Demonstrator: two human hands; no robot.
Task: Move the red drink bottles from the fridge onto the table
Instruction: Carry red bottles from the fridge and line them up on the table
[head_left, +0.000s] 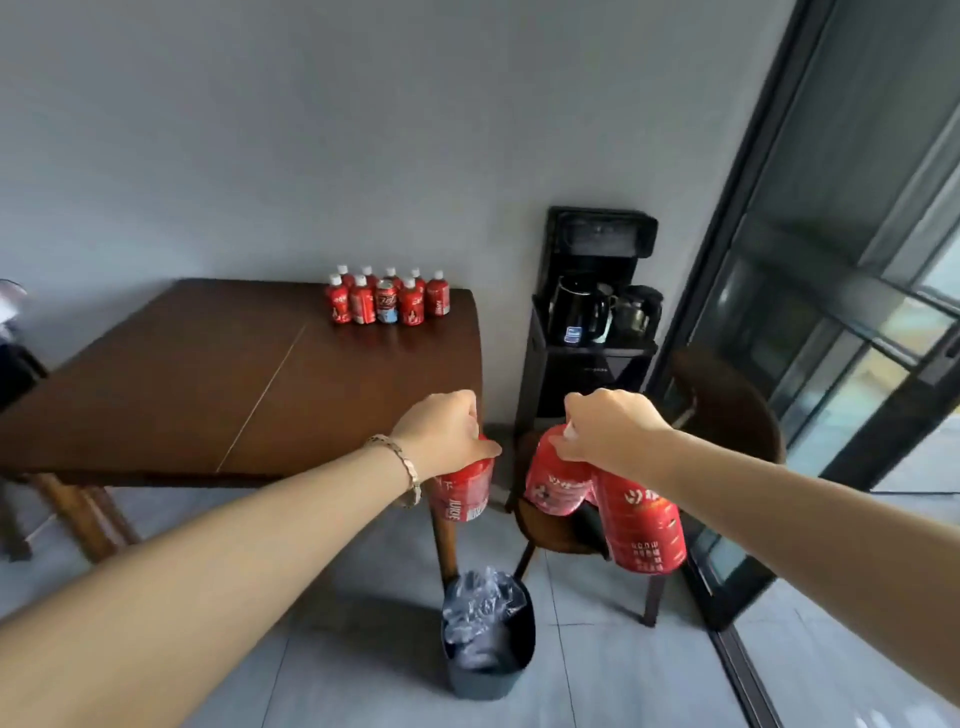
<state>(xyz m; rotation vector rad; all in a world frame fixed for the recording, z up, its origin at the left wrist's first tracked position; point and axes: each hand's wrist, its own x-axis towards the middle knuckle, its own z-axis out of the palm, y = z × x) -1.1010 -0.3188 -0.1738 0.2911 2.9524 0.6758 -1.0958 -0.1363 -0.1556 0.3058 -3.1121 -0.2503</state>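
My left hand (447, 436) grips a red drink bottle (462, 491) by its top, hanging just past the near right corner of the brown wooden table (208, 384). My right hand (613, 431) holds two red drink bottles by their necks: one (558, 480) on the left and a larger-looking one (644, 525) nearer the camera. Both hands are off the table's right edge, above the floor. A cluster of several red bottles (387, 299) with white caps stands at the table's far right corner. The fridge is not in view.
A black bin (488, 639) lined with a plastic bag stands on the grey tiled floor below my hands. A wooden chair (727, 415) is to the right, behind the bottles. A black water dispenser with a kettle (587, 312) stands against the wall. Glass doors (831, 312) run along the right.
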